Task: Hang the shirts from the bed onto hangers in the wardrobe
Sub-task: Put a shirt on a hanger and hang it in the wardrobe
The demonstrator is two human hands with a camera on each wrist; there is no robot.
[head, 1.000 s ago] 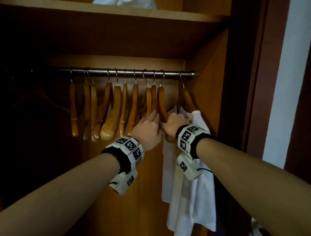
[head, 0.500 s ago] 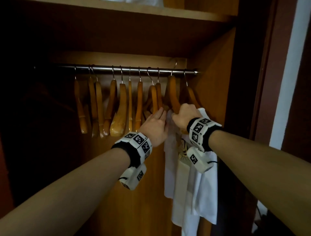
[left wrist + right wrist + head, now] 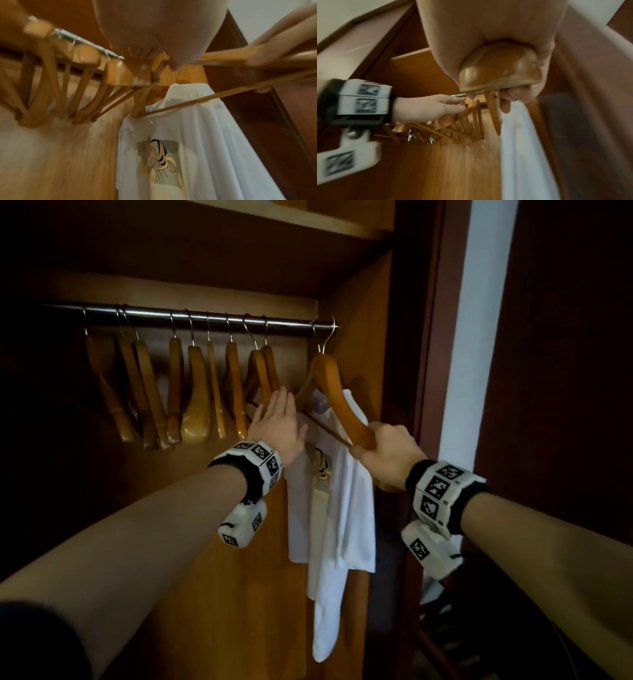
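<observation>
My right hand [image 3: 383, 455] grips the near end of a wooden hanger [image 3: 330, 385] and holds it tilted, with its hook up at the right end of the steel rod [image 3: 205, 318]. The same hanger end [image 3: 500, 70] fills my right fist in the right wrist view. Just behind it a white shirt with a cartoon print [image 3: 329, 501] hangs on another hanger. My left hand [image 3: 279, 421] is flat, its straight fingers resting against the nearest hangers of the empty row [image 3: 191, 392]. The print on the shirt [image 3: 188, 142] shows in the left wrist view, below the hanger's thin bar [image 3: 205, 100].
The wardrobe's side wall [image 3: 363, 337] is close to the right of the shirt, with a shelf [image 3: 308, 217] above the rod. A dark door frame [image 3: 431, 337] and a white wall strip [image 3: 479, 337] are further right. The wardrobe's left part is dark.
My right hand has pulled one hanger out of the row to the right and towards me. My left hand's fingers have straightened against the remaining hangers.
</observation>
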